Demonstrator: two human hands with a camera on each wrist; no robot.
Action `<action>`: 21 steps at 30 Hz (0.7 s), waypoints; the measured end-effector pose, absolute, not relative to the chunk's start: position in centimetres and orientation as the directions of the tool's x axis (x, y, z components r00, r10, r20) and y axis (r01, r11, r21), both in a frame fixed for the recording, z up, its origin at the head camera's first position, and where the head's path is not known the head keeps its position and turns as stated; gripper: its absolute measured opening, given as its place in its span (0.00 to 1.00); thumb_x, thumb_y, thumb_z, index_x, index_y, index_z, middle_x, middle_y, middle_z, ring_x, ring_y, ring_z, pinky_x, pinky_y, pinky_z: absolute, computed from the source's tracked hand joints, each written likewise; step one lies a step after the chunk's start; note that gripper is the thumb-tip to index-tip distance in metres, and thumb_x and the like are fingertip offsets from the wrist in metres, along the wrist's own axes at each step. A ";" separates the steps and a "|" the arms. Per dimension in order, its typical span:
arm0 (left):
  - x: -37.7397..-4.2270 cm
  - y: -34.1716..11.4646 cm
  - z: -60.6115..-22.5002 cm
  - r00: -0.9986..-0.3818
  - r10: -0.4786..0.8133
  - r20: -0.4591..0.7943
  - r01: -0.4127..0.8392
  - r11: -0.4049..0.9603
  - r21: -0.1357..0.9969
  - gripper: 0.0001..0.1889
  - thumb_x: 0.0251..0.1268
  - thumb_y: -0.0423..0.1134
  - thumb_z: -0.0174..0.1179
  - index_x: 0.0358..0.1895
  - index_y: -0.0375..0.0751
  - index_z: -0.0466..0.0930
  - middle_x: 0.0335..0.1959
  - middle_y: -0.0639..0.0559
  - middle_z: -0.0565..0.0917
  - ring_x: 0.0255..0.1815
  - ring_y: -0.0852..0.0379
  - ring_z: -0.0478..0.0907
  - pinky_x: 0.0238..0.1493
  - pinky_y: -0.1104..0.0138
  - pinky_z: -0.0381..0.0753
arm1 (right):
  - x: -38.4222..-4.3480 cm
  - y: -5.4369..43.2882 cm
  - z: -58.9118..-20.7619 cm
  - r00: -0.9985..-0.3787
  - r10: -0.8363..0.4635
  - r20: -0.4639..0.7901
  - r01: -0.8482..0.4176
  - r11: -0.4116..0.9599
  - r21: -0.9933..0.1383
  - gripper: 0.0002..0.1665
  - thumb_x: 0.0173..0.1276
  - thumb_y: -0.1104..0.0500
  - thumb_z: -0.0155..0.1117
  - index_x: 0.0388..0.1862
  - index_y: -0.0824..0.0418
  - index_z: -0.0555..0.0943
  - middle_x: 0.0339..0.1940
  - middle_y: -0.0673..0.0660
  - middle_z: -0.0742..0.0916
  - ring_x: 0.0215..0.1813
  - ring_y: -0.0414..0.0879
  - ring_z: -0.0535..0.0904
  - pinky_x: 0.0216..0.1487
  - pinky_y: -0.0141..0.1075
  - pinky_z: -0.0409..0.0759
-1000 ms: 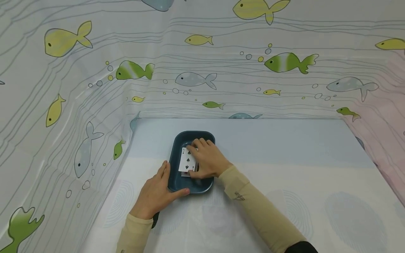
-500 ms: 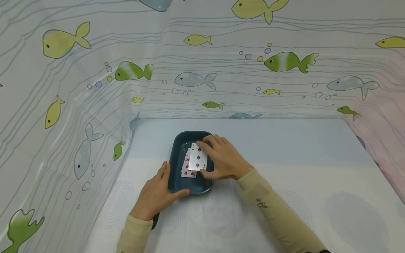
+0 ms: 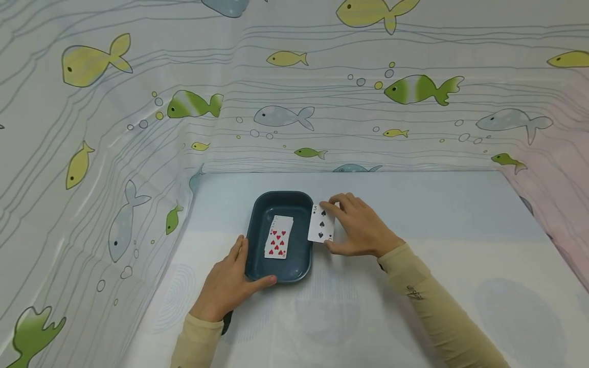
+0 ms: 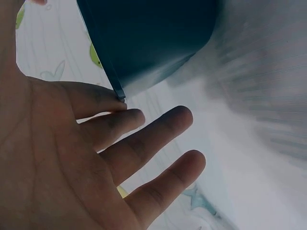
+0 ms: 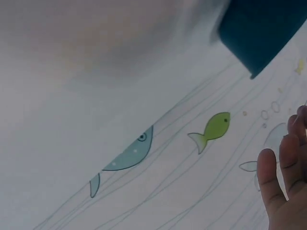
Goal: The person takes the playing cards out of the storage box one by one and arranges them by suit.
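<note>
My right hand pinches a three of spades playing card between thumb and fingers, just beyond the right rim of a dark blue rectangular dish. Inside the dish lies a small stack of playing cards, a red heart card face up on top. My left hand rests against the dish's left side, thumb along its near left corner. In the left wrist view the fingers of that hand are fairly straight, one touching the rim. Only some fingers of the right hand show in the right wrist view, without the card.
A pale cloth with faint blue patterns covers the table. Around its back and sides hangs a fish-print curtain, pinkish at the far right.
My right hand has lifted the three of spades off the stack and carried it right, out over the dish's rim. The red heart card beneath is now exposed. My left hand has stayed put.
</note>
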State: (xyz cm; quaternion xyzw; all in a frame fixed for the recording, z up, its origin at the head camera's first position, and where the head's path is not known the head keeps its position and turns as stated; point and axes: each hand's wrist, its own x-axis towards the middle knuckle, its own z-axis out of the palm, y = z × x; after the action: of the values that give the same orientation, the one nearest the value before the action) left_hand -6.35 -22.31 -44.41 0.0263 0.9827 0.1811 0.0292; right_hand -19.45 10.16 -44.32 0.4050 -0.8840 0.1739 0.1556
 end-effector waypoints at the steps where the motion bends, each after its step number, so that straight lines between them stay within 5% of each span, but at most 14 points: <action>1: -6.3 -22.3 -44.4 -0.997 0.064 -0.047 0.043 0.933 0.359 0.65 0.49 0.76 0.66 0.78 0.27 0.54 0.79 0.33 0.57 0.69 0.35 0.71 0.64 0.44 0.73 | -19.6 10.5 -44.6 -0.625 -0.664 0.410 -0.769 0.614 -0.177 0.48 0.53 0.35 0.67 0.71 0.56 0.74 0.57 0.56 0.77 0.51 0.49 0.70 0.50 0.44 0.74; 21: -6.2 -22.3 -44.4 -0.997 0.075 -0.037 0.058 0.935 0.349 0.65 0.50 0.76 0.65 0.78 0.26 0.54 0.79 0.33 0.57 0.69 0.35 0.72 0.63 0.45 0.74 | -21.5 14.2 -48.9 -0.682 -0.696 0.225 -0.731 0.658 -0.179 0.46 0.55 0.36 0.68 0.69 0.57 0.76 0.57 0.57 0.78 0.54 0.51 0.71 0.56 0.47 0.75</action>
State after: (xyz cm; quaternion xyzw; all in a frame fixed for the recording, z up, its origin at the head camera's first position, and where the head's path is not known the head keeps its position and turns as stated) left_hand -6.25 -22.34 -44.39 0.0337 0.9834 0.1768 0.0247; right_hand -21.48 14.24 -48.87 0.3930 -0.9080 0.1279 0.0683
